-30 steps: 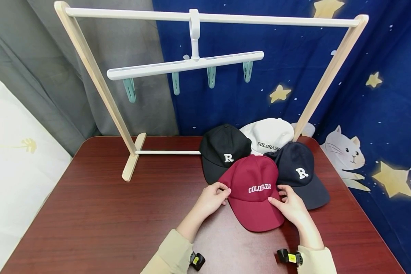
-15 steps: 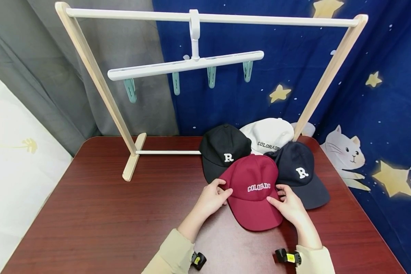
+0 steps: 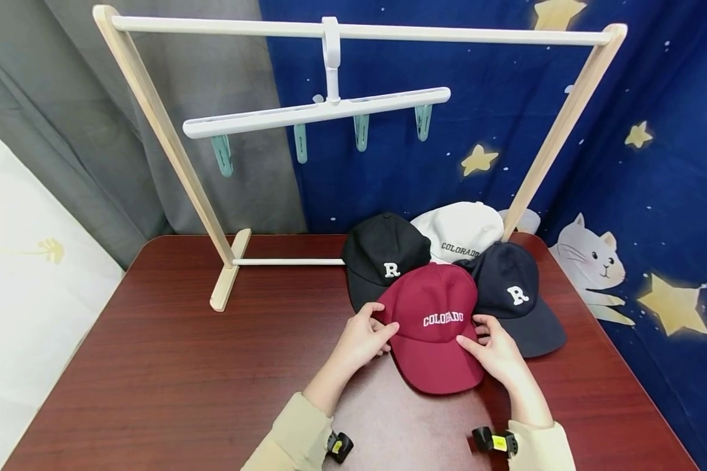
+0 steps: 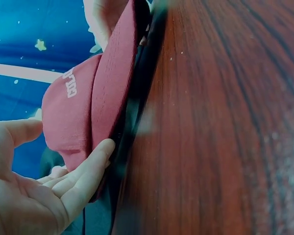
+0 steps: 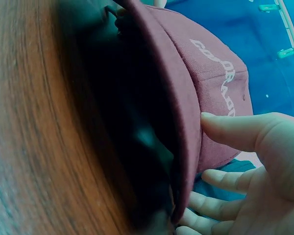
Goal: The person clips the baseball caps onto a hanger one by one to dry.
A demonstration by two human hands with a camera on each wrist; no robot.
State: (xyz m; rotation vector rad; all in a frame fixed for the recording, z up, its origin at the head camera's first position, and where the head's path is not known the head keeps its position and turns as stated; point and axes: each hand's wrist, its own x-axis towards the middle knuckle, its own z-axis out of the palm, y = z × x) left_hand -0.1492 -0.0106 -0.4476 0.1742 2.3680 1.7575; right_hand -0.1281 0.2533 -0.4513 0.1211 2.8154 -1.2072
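A dark red baseball cap (image 3: 437, 356) with white COLORADO lettering lies brim toward me, overlapping its neighbours. My left hand (image 3: 362, 335) holds its left side; in the left wrist view the thumb is at the crown and a fingertip (image 4: 107, 145) touches near the brim. On the other side my right hand (image 3: 497, 350) holds the cap, its thumb (image 5: 235, 131) pressed where crown meets brim and other fingers along the edge. Behind are a black cap (image 3: 383, 252) with a white R, a white COLORADO cap (image 3: 459, 229) and a navy cap (image 3: 507, 281) with an R.
A wooden rack (image 3: 173, 147) stands at the back of the dark red-brown table (image 3: 182, 379). From its white top rod (image 3: 241, 27) hangs a white hanger (image 3: 259, 119) with several teal clips (image 3: 361, 133). Curtains are behind.
The red cap and both hands have shifted very slightly left and away from me. The head view has moved a little too. Both hands keep their hold.
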